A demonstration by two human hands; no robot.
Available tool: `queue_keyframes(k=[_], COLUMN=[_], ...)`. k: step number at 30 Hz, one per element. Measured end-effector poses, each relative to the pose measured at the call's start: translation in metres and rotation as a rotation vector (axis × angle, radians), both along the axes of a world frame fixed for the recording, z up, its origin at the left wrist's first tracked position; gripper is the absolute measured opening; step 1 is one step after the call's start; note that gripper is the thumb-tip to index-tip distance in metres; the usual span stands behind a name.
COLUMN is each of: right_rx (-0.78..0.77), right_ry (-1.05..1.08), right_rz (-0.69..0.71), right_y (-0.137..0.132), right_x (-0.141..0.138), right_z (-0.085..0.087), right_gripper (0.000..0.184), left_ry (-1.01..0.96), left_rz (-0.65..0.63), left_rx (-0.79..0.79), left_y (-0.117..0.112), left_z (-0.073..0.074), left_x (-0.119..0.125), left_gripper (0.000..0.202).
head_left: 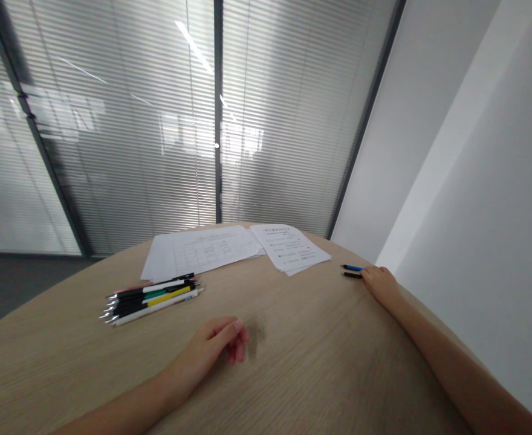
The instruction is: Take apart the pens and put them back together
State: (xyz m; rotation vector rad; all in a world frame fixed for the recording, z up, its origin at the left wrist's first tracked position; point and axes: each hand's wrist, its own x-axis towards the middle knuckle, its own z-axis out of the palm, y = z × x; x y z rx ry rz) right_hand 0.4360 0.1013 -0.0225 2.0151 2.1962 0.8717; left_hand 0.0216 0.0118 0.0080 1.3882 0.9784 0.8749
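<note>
Your right hand [381,284] just beside two pens [352,271], right of papers [202,254]; fingers' hold unclear. Your left hand [214,345] empty, fingers loosely curled, below papers, near pen pile [150,301].

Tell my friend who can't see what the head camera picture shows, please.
A person's left hand and right hand rest on a light wooden table. The right hand lies beside two pens; a bundle of pens and printed papers lie ahead.

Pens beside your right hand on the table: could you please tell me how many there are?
2. A blue pen lies just beyond a black pen on the wooden table, their ends reaching the right hand; that hand may hide others.
</note>
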Motion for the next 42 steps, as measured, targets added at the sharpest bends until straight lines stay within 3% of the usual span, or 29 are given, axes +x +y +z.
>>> queue_keyframes(k=[13,21,28,42], right_rx=[0.065,0.097,0.103,0.023], right_ry=[0.041,0.205,0.318,0.322], right_rz=[-0.076,-0.162,-0.212,-0.148], right_y=[0.004,0.011,0.013,0.014], right_x=[0.0,0.01,0.014,0.01], right_z=[-0.004,-0.01,-0.013,-0.01], right_gripper=[0.018,0.016,0.016,0.024], left_ry=[0.007,0.091,0.12,0.178], left_rz=[-0.006,-0.064,-0.061,-0.078], left_rx=[0.002,0.03,0.04,0.049], left_y=[-0.003,0.003,0.001,0.001], left_z=[0.005,-0.002,0.001,0.002], left_x=[0.002,0.0,0.001,0.001], left_gripper=[0.029,0.032,0.034,0.035])
